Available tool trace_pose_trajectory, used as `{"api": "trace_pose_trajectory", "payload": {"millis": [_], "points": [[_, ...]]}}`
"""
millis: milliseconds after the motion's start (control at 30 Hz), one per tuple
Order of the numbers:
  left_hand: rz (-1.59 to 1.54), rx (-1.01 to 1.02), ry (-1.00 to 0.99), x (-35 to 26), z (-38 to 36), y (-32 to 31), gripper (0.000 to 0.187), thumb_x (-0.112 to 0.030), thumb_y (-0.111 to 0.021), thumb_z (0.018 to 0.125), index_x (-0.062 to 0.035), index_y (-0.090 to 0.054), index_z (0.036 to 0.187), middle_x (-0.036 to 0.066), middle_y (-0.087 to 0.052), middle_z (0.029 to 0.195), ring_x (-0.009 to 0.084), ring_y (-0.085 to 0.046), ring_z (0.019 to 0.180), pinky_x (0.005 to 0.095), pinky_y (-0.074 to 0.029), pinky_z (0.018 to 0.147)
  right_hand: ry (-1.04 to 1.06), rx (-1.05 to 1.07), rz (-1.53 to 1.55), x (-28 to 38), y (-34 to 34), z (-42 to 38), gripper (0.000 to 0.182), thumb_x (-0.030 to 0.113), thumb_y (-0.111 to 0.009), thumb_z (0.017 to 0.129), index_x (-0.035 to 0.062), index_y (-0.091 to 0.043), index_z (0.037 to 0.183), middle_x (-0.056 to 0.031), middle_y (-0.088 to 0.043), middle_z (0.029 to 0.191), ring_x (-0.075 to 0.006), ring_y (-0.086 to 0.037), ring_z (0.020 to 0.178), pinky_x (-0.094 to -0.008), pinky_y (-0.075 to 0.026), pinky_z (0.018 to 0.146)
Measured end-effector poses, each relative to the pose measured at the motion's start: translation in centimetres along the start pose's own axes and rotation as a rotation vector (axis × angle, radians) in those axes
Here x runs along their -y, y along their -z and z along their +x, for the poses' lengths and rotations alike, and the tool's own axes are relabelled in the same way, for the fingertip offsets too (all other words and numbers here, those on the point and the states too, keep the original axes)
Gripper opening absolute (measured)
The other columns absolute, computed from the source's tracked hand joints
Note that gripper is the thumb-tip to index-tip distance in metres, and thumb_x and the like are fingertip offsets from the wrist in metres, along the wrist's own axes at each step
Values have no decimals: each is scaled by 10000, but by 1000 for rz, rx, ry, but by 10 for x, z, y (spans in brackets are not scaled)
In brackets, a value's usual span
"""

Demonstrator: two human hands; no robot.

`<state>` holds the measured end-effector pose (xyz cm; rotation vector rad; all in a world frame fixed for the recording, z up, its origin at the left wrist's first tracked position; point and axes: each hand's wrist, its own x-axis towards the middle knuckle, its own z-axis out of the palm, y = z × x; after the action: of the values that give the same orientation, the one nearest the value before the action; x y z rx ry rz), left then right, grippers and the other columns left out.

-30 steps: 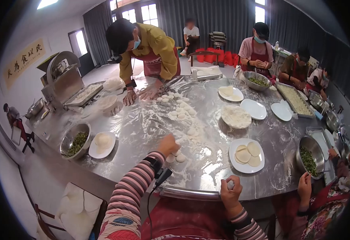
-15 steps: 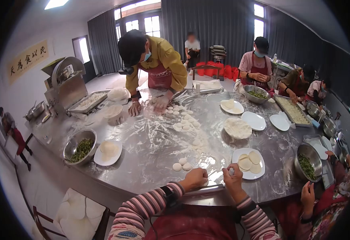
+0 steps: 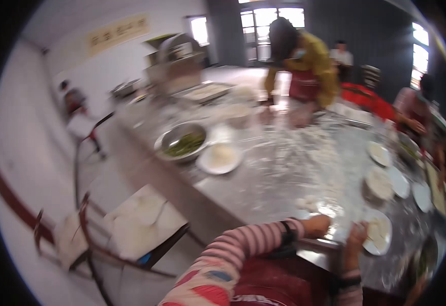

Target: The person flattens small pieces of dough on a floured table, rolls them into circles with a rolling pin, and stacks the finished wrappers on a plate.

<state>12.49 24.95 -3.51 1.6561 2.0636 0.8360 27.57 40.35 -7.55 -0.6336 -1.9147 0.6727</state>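
At the table's near edge, my left hand is closed low over the floury metal surface; whatever its fingers hold is hidden. Close by on the right, my right hand is curled around what looks like a short rolling pin, blurred now. Just right of that hand is a white plate with flat round dough wrappers on it. Small dough pieces lie beyond my left hand. Motion smears the whole view.
A metal bowl of chopped green filling and a plate of wrappers stand to the left. Across the metal table a person in yellow leans over it. Chairs stand at lower left. More bowls and plates line the right.
My view has swung left, so the table and hands appear farther right and blurred. Both hands remain closed at the table's near edge.
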Motion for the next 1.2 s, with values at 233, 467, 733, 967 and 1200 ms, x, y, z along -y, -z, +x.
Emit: {"api": "trace_pose_trajectory", "payload": {"millis": [233, 467, 733, 967, 1200], "points": [[-68, -261, -17, 0, -15, -22, 145, -63, -603, 623, 56, -629, 702, 294, -609, 761, 441, -613, 763, 474, -488, 655, -144, 89, 278, 35, 19, 1, 123, 76, -547, 913, 57, -448, 984, -52, -489, 772, -38, -331, 398, -211, -251, 361], [57, -117, -92, -5, -7, -3, 138, -49, -581, 599, 57, -648, 657, 289, -588, 681, 427, -613, 665, 464, -480, 587, -420, 253, 133, 38, 27, 14, 111, 54, -546, 887, 14, -452, 930, -65, -434, 782, -175, -432, 690, -299, -391, 638], [100, -115, 49, -7, -4, -17, 141, -39, -568, 623, 56, -656, 678, 286, -598, 683, 416, -628, 698, 455, -496, 622, 122, 48, 200, -4, -8, 26, 106, 89, -535, 914, 48, -443, 949, -46, -444, 741, -88, -402, 561, -246, -318, 473], [59, 1, -49, 3, -3, -4, 134, -19, -567, 611, 59, -662, 666, 278, -599, 673, 390, -625, 663, 413, -488, 582, 171, 116, -287, 78, 56, -10, 311, 128, -664, 833, 4, -554, 1096, -178, -588, 862, -274, -553, 787, -371, -458, 724], [-5, -21, -10, 0, -2, -12, 166, -35, -589, 613, 57, -672, 723, 251, -628, 706, 364, -640, 696, 420, -484, 584, 224, -105, 97, -33, -1, 19, 110, 105, -536, 923, 71, -434, 948, 2, -370, 619, -90, -347, 425, -244, -270, 398]]}}
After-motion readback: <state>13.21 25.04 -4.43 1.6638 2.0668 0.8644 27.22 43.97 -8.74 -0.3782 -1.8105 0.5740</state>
